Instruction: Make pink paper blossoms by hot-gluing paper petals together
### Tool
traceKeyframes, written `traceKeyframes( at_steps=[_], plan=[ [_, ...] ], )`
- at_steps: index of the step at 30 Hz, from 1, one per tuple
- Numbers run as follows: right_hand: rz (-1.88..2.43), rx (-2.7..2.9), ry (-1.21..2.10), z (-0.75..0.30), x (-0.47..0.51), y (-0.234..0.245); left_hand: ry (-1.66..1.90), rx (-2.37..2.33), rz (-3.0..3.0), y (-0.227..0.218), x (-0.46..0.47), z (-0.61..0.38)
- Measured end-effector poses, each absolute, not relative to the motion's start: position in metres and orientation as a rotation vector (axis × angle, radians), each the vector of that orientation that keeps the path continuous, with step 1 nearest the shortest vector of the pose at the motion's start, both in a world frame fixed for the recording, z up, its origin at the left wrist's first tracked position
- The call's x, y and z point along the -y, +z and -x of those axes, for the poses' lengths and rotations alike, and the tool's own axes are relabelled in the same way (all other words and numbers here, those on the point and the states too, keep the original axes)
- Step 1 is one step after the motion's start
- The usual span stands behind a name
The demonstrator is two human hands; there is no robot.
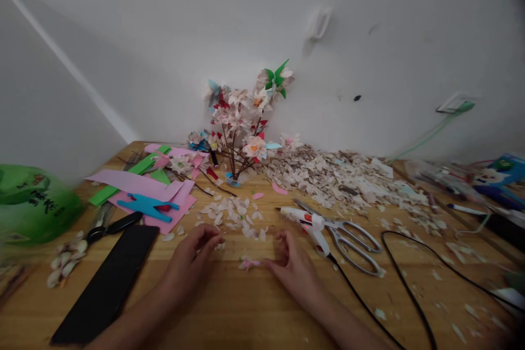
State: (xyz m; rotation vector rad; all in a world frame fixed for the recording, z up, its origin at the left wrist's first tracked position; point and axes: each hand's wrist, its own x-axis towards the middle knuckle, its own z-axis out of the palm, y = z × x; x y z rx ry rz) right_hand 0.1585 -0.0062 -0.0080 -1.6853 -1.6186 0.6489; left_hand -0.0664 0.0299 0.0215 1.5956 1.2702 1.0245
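Over the middle of the wooden table point(213, 317), my left hand point(192, 257) is closed in a pinch at a small pale petal point(221, 244). My right hand point(293, 268) has its thumb apart from its curled fingers. Its thumb tip is at the right end of a small pink paper-like flower piece point(249, 263), which appears to lie on the table between both hands; whether they touch I cannot tell. Loose white petals point(233, 210) are scattered just beyond my hands. A white glue gun point(307, 220) lies to the right of them, beside silver scissors point(348, 238).
Handmade flowers on twigs point(238, 115) stand by the wall. Behind right spreads a heap of dry husks point(332, 175). On the left are coloured paper sheets point(139, 183), a black phone-like slab point(110, 284), pale shells point(65, 260) and a green bag point(36, 205). A black cord point(406, 279) crosses the right side.
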Motion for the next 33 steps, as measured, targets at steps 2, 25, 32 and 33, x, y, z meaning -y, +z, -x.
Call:
traceKeyframes(
  at_steps=[2,25,32,33],
  plan=[
    [1.714,1.682,0.634,-0.16,0.006,-0.005,1.088,-1.249,-1.53,0.023,-0.032,0.063],
    [1.758,1.939,0.355,-0.16,-0.017,0.008,0.885,-0.964,-1.211,0.02,-0.004,0.028],
    [1.764,1.898,0.396,-0.152,-0.019,0.009,0.961,-1.076,-0.956,0.032,-0.016,0.016],
    [1.764,1.889,0.407,-0.15,-0.02,0.008,0.97,-1.043,-0.944,0.031,-0.017,0.016]
  ],
)
